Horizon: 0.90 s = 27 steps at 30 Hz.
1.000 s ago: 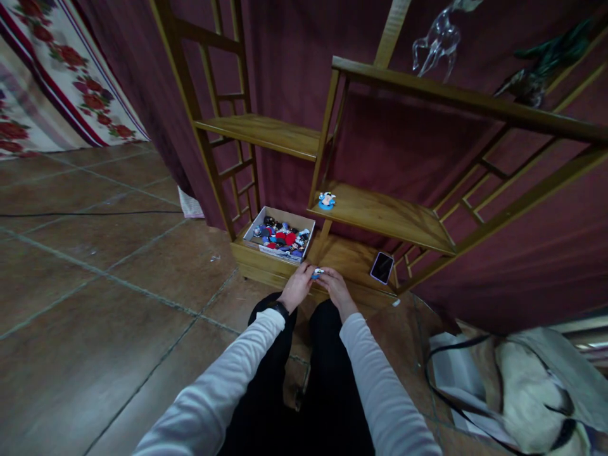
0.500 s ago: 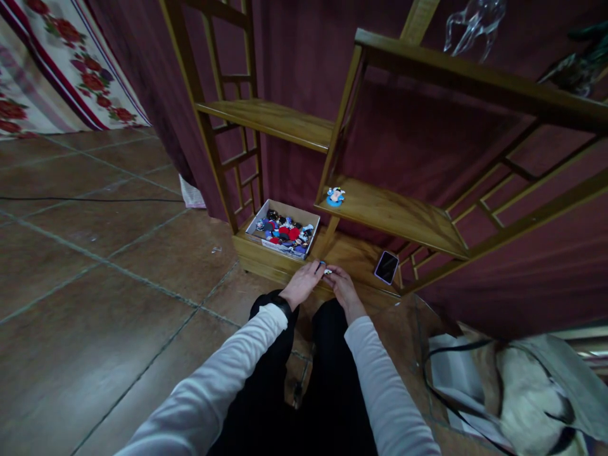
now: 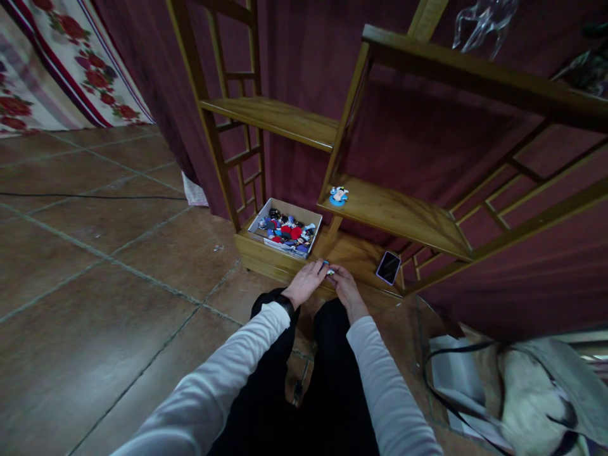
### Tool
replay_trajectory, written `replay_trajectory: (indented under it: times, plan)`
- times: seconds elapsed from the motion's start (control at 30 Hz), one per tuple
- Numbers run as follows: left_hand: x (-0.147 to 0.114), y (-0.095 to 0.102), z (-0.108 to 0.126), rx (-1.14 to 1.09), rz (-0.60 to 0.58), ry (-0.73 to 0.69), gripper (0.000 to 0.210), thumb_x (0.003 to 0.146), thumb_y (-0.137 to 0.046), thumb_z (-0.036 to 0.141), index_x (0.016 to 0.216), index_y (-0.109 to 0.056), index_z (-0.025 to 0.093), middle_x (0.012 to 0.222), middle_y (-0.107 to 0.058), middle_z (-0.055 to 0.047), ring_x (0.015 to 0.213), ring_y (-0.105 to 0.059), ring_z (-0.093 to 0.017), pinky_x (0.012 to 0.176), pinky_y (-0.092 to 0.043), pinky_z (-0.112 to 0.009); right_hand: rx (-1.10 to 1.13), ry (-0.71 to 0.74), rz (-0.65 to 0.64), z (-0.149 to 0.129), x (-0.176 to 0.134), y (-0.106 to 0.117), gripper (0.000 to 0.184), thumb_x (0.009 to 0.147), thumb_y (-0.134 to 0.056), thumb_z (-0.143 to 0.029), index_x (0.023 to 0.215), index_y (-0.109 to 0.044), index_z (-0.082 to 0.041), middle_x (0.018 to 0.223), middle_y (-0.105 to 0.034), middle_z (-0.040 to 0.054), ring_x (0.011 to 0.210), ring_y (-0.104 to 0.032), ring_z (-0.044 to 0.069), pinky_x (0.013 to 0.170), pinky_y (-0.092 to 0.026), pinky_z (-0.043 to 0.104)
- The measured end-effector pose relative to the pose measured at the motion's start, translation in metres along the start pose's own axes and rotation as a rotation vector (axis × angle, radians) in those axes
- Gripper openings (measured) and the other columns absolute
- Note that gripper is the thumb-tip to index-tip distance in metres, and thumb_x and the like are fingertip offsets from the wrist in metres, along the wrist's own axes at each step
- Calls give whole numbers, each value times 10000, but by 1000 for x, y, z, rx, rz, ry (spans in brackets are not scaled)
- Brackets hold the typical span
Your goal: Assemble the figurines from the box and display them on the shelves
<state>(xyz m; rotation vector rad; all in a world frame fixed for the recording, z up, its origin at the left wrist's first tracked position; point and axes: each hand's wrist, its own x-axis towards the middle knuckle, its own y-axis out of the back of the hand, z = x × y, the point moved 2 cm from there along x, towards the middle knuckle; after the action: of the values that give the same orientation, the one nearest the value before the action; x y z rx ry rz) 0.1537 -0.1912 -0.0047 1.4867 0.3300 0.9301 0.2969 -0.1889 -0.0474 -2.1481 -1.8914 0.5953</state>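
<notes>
My left hand (image 3: 305, 283) and my right hand (image 3: 348, 290) meet above my knees, just in front of the low shelf. Between their fingertips is a small figurine (image 3: 330, 272), white with some blue; most of it is hidden by the fingers. Both hands are closed on it. Beyond my left hand stands a shallow white cardboard box (image 3: 256, 235) with many small red, blue, black and white figurines in it. A figurine on a round blue base (image 3: 338, 196) stands upright at the left end of the middle shelf.
The wooden shelf unit (image 3: 403, 212) spans the area ahead. A phone or tablet with a dark screen (image 3: 388, 267) lies on its bottom board at the right. A clear glass animal figure (image 3: 484, 25) stands up high. Bags (image 3: 527, 386) lie on the floor at right.
The view has shifted slightly, so the shelves appear a little further right. My hands stay together on the small figurine, with only a slight movement of the fingers.
</notes>
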Motion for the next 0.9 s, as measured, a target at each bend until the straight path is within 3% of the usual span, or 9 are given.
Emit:
replay_trajectory:
  times: [0.23,0.4,0.6,0.73,0.9]
  plan:
    - [-2,3,2,23,1,-23,439,857,-327,49,1281,-404,134,1310,-451,-166,1180,-487,-218,992,-389,-359,-38,4,15,-1,0,3,229,548,-662,-120,754,-643,-218,831,-669,-22,823,-598,138,821,-482,287]
    - [-4,1,1,-91,36,3,426,853,-360,57,1262,-432,151,1314,-446,-150,1191,-473,-213,1002,-379,-362,-35,-1,-2,-2,0,2,237,535,-693,-134,751,-640,-216,835,-671,-21,835,-605,140,831,-479,290]
    - [0,-10,-14,-513,131,204,322,844,-458,150,1146,-555,204,1165,-556,-82,1048,-558,-180,914,-442,-332,-57,-39,-33,-4,-4,-4,268,535,-764,-243,773,-650,-196,823,-684,1,808,-626,156,823,-484,327]
    - [4,-23,-29,-855,102,384,229,764,-600,248,977,-648,177,910,-660,-68,835,-606,-187,795,-467,-307,-95,-56,10,-5,-5,-7,318,538,-776,-332,794,-655,-187,836,-684,20,783,-627,153,777,-494,311]
    - [5,-36,-39,-1268,59,581,328,626,-711,348,861,-657,126,720,-652,-29,650,-565,-145,629,-450,-253,-132,-70,26,-2,-2,-9,364,550,-761,-419,809,-652,-187,821,-679,22,723,-626,143,712,-496,294]
